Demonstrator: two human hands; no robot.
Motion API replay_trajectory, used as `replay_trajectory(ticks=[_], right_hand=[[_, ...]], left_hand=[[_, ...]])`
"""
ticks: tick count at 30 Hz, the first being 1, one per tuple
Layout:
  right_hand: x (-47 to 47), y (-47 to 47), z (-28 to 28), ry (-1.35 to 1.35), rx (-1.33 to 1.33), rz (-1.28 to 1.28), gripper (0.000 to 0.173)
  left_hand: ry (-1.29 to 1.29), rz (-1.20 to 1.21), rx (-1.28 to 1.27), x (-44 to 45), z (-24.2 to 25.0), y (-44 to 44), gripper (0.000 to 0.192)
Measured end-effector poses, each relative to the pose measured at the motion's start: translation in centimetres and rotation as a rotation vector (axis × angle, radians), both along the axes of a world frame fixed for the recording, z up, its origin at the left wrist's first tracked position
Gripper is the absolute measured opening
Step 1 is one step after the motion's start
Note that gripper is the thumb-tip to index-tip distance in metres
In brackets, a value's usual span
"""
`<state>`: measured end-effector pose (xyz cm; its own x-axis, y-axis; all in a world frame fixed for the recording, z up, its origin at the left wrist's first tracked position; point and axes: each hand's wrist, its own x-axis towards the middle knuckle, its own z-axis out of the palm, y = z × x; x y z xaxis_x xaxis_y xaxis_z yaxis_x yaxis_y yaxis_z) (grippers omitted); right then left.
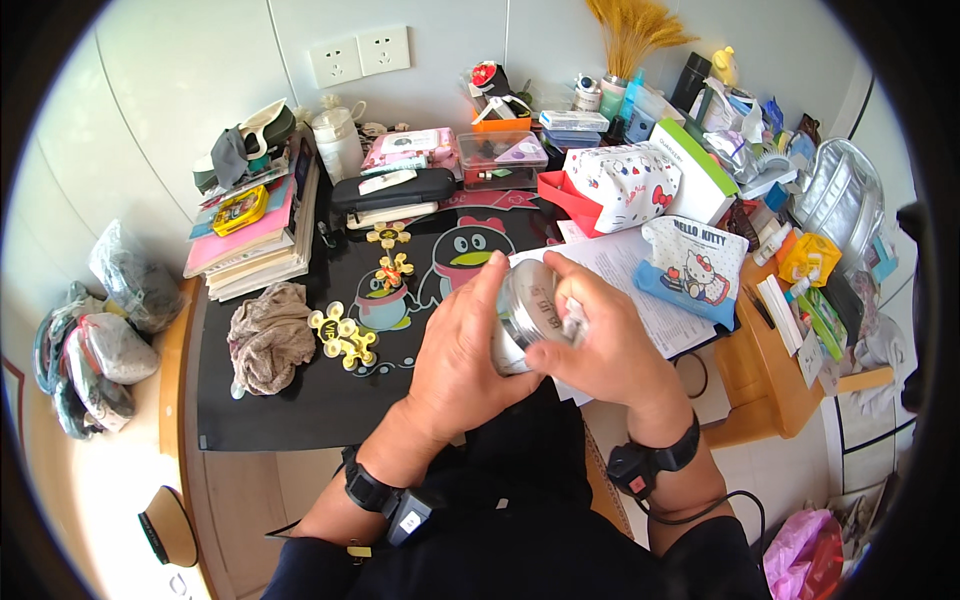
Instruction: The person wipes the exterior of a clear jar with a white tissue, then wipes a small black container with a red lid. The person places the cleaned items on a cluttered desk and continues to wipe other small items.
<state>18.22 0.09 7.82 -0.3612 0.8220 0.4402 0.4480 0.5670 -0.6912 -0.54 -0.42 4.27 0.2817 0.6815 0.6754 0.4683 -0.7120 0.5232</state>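
Note:
Between both hands, above the front edge of the black desk mat (247, 420), is a round lidded jar (517, 319), tilted, with printing on its silvery top. My left hand (461, 352) is wrapped around the jar's left side. My right hand (607, 345) has a crumpled white tissue or wipe (575, 321) pressed between its fingers and the jar. Printed papers (675, 322) lie behind and right of the right hand. Left of the hands are yellow spinner-like toys (341, 336) and a crumpled brown cloth (271, 337).
A stack of books and papers (255, 255) stands at the left. A black zip case (394, 191), a clear plastic box (502, 159), a white patterned pouch (622, 187) and a blue-and-white pouch (694, 270) sit further back. An open wooden drawer (780, 382) juts out at the right.

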Motion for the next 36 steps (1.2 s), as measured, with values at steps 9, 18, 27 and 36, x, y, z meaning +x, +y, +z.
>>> replay_trajectory(ticks=[9, 18, 27, 36], right_hand=[[2.2, -0.2, 1.0, -0.058, -0.126, 0.192, 0.055], [0.8, -0.5, 0.5, -0.115, -0.058, 0.024, 0.05], [-0.4, 0.5, -0.3, 0.007, 0.125, 0.068, 0.056], [0.9, 2.4, -0.4, 0.188, -0.132, -0.094, 0.028]], left_hand=[[-0.161, -0.383, -0.436, -1.0, 0.2, -0.5, 0.125], [-0.012, -0.168, -0.332, 0.4, 0.0, -0.8, 0.117], [0.017, -0.122, -0.15, -0.7, 1.7, -0.1, 0.105], [-0.384, -0.096, -0.243, -6.1, 7.8, -0.1, 0.101]])
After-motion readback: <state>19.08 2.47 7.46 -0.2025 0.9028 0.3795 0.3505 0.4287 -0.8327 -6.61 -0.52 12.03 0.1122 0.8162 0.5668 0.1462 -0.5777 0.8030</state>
